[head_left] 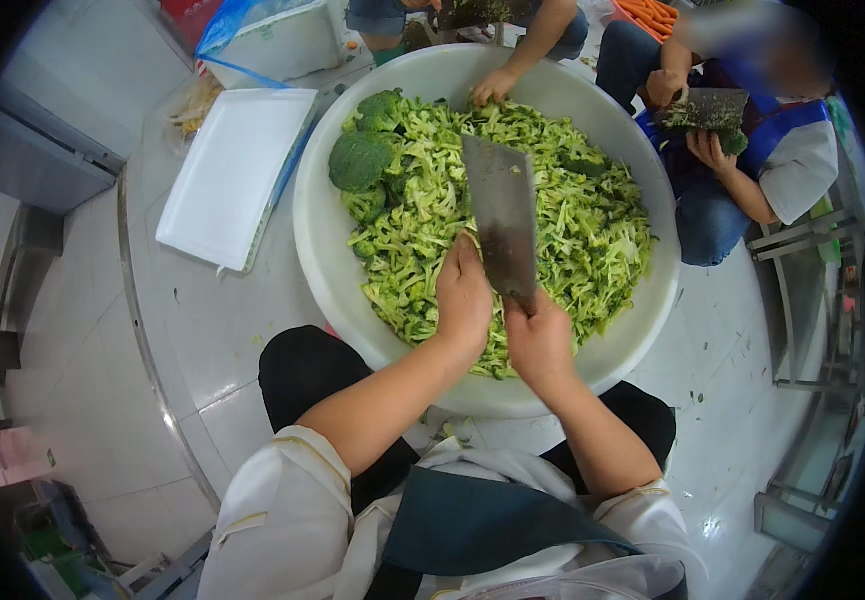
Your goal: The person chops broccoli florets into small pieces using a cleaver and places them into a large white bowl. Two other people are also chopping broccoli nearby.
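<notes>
My right hand (541, 345) grips a cleaver (503, 210) by its handle, the broad, wet-looking blade pointing away from me over a large white basin (661, 290). Close to the blade's left side is my left hand (465, 300), its visible fingers drawn together; whatever they may hold is hidden. Beneath both hands, cut broccoli pieces (593, 240) fill much of the basin. Larger dark green broccoli heads (361, 161) sit against its far left wall.
Across the basin, a co-worker's hand (494, 87) reaches into the broccoli. Another co-worker at right holds a cleaver (705, 107) against broccoli. On the tiled floor to the left lies a white lid (238, 170), near a white foam box (278, 45). Carrots (650, 14) stand at far right; metal racks line the right side.
</notes>
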The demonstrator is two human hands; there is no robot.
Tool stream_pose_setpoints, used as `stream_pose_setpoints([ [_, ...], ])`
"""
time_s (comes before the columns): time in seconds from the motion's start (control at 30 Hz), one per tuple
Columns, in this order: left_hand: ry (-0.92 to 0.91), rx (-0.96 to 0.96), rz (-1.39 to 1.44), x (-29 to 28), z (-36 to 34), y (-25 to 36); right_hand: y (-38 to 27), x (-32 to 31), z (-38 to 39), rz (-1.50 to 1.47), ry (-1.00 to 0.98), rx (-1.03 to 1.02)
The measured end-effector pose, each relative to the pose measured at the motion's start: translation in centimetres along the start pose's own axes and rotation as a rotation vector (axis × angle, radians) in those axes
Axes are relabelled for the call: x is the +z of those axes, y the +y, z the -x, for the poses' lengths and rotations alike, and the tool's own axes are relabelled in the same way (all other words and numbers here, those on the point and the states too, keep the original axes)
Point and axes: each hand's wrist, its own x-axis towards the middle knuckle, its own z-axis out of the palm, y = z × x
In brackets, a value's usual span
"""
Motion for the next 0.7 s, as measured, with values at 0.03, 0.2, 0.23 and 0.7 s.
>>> stream_pose_setpoints([
  [0.03, -0.037, -0.077, -0.024, -0.2, -0.2, 0.3, 1.4, -0.6, 0.5, -0.082, -0.053, 0.058],
  [0.2, -0.058, -0.227, 0.143, -4.6, -2.9, 3.6, 3.1, -4.4, 1.6, -0.454, -0.352, 0.689],
  [0.23, 0.058, -0.186, 0.034, -5.4, -3.3, 5.6, 3.1, -5.0, 2.0, -0.548, -0.397, 0.793],
  [0.7, -0.399, -0.193, -2.036, -15.4, -20.1, -6.2, 2.3, -7.2, 3.5, -1.02, -0.179, 1.412],
])
